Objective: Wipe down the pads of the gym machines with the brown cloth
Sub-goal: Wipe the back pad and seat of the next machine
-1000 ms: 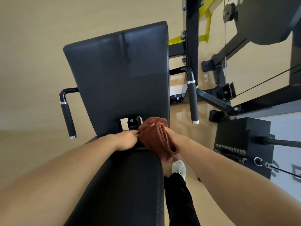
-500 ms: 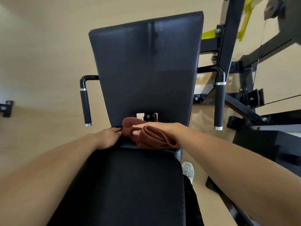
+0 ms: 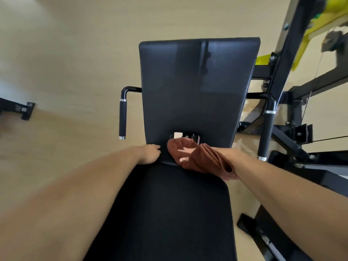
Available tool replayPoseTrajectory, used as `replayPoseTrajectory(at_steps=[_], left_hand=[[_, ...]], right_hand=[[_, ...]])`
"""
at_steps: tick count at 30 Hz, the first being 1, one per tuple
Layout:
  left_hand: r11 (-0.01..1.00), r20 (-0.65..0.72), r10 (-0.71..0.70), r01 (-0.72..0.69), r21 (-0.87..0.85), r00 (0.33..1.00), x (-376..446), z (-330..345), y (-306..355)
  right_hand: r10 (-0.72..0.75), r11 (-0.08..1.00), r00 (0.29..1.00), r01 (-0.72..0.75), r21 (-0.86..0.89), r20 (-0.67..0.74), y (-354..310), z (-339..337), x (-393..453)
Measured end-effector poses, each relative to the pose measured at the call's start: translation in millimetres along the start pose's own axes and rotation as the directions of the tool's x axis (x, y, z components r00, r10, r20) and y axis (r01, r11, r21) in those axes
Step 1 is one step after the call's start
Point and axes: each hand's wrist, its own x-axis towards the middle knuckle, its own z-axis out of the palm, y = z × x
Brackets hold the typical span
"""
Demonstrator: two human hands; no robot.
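The cloth (image 3: 202, 160) lies bunched in folds at the far edge of the near pad (image 3: 169, 213), just where that pad meets the near edge of the far pad (image 3: 197, 87). The right hand (image 3: 190, 154) is wrapped up in it — the cloth drapes over the back of the hand and the wrist, and only patches of the fingers (image 3: 185, 150) show through the folds, reaching toward the left. They hold the cloth against the seam between the 2 pads, but how far they curl under the fabric cannot be told.

The left hand (image 3: 150, 154) rests at the same seam, near the left edge of the near pad, apart from the cloth by a narrow strip of black. Its fingers bend down onto the pad's edge and hold nothing.

Just beyond the cloth, a small metal bracket (image 3: 185, 137) sits in a notch at the near edge of the far pad; the cloth's far fold touches or overlaps it.

2 black handles flank the far pad — the left handle (image 3: 122, 119) off its left edge, the right handle (image 3: 267, 132) off its right edge, each with silver rings at both ends of its grip. Behind the right handle stands a black frame (image 3: 282, 72) with a yellow part (image 3: 323, 17) near its top. The floor (image 3: 75, 53) is pale wood.
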Motion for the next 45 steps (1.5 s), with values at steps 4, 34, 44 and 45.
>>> replayPoseTrajectory(at_steps=[4,34,44,45], left_hand=[[0.996,0.092,0.054,-0.060,0.059,0.994,-50,-16,-19],[0.671,-0.252,0.515,-0.569,-0.476,0.819,-194,-14,-229],[0.624,-0.488,0.592,-0.748,-0.226,0.641,-293,15,-227],[0.596,-0.527,0.581,-0.766,-0.243,0.620,-304,24,-225]], right_hand=[[0.058,0.993,0.996,-0.052,-0.109,0.061,-25,18,-35],[0.123,0.714,0.986,-0.167,-0.679,-0.114,-294,280,-93],[-0.072,0.550,0.970,-0.156,-0.820,-0.233,-329,348,-186],[-0.086,0.473,0.968,-0.167,-0.865,-0.235,-331,358,-198]])
